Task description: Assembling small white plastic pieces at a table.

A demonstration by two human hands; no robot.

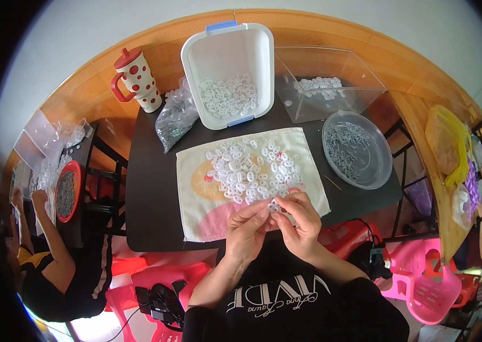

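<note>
Just above the near edge of a pale patterned cloth (192,219), my left hand (244,233) and my right hand (301,225) meet fingertip to fingertip. Pinched between them is a small white plastic piece (273,206) with dark spots that look like holes. The fingers of both hands are closed on it; whether the right fingertips also hold something smaller, I cannot tell. Beyond my hands, a loose pile of similar white two-holed pieces (241,171) covers the middle of the cloth.
Behind the cloth stand a white tub (186,60) of white pieces, a clear box (361,100) and a bag of small grey parts (173,122). A round clear tub (388,159) of grey screws sits right, a thin stick (333,183) beside it. A spotted tumbler (141,82) stands back left. People work at both sides.
</note>
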